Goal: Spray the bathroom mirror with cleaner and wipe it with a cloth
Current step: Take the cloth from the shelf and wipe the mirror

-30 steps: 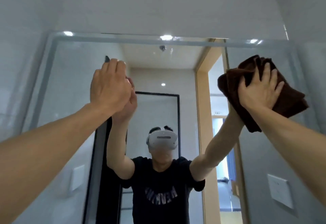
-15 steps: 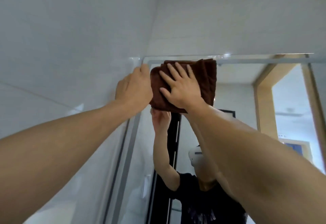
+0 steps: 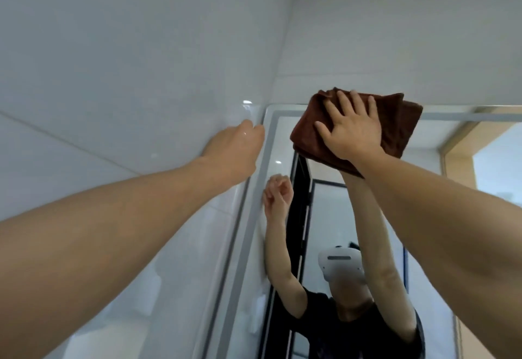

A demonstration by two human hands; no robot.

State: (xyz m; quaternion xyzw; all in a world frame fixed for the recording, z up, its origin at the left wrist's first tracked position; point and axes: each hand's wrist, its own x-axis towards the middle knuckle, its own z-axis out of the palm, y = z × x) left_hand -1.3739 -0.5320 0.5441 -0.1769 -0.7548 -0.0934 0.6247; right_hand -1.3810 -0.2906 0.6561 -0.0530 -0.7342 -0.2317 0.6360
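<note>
A folded brown cloth (image 3: 395, 121) lies flat against the top edge of the bathroom mirror (image 3: 285, 144), near its upper left corner. My right hand (image 3: 350, 130) presses on the cloth with fingers spread. My left hand (image 3: 234, 149) rests at the mirror's left frame, fingers curled with nothing in them; the reflection shows a loose fist. No spray bottle is in view.
A glossy white tiled wall (image 3: 113, 104) runs along the left of the mirror and meets the wall above (image 3: 395, 34) at a corner. The mirror reflects a person with a headset, a black door frame and a wooden doorway.
The cloth and my right hand slid from the mirror's upper right to its upper left, then slightly right along the top edge. My left hand shifted to the left frame and separated from the cloth.
</note>
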